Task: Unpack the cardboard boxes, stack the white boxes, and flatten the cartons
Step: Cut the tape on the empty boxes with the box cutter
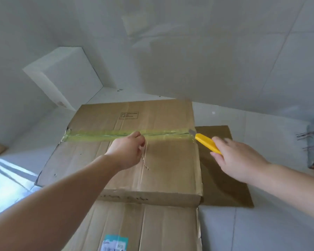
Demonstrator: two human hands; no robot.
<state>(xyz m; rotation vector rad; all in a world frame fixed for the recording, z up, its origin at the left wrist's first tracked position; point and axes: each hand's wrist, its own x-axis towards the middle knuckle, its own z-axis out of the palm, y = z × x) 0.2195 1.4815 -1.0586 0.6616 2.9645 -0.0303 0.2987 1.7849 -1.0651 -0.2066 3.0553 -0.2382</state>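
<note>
While the left hand (pixel 128 151), loosely curled, steadies the sealed cardboard box (pixel 134 156) in the middle of the floor, the right hand (pixel 237 160) grips a yellow knife (pixel 206 142) at the tape (pixel 116 135)'s right end; the stiff, creased carton looks best held flat on top.

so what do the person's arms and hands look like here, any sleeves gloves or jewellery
Both forearms are bare up to the frame edge, with no sleeves in view. The left hand and right hand wear no gloves, and no rings, watch or bracelets show. The right hand is slightly motion-blurred, so fine detail there is unclear.
</note>
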